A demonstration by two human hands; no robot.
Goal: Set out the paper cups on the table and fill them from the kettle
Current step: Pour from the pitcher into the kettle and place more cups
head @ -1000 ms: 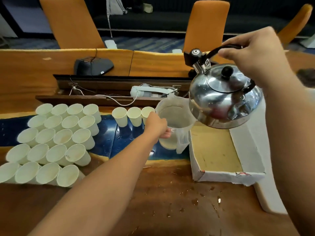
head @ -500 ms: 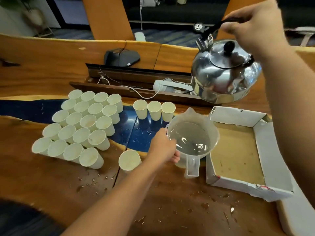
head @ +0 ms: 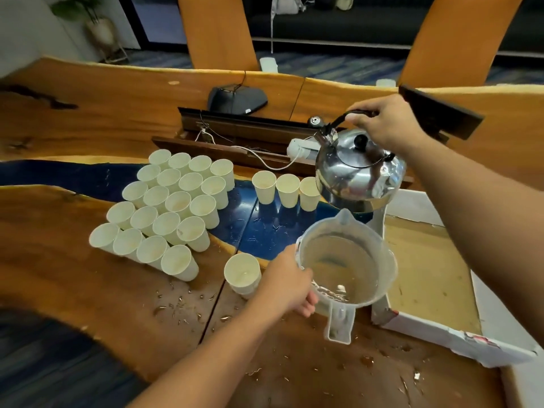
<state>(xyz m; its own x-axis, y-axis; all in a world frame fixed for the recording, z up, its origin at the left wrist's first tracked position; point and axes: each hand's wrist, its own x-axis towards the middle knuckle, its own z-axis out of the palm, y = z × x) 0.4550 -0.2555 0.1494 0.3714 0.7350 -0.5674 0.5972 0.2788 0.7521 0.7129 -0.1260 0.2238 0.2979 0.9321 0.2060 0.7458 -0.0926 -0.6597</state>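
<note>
Kettle first: the shiny steel kettle with a black knob lid (head: 357,169) hangs in the air over the far right part of the table, above the far rim of the clear plastic measuring jug (head: 347,260). My right hand (head: 385,125) has its fingers curled round the black handle, lifting it from above. My left hand (head: 287,282) is on the near left side of the jug, fingers wrapped against its wall just below the rim; the jug stands on the wooden table with a blue resin strip (head: 73,275) and has clear water in the bottom, its handle pointing toward me.

Just left of that hand stands one white paper cup (head: 242,275), alone and upright. Far of it, three white paper cups in a row (head: 287,188) sit on the blue strip, the rightmost partly hidden behind the kettle. Over on the left, a tight block of white paper cups (head: 170,207) stands in slanted rows.

Right of the jug lies a shallow white cardboard tray with a brown floor (head: 426,272). Small scraps litter the near wood.
</note>
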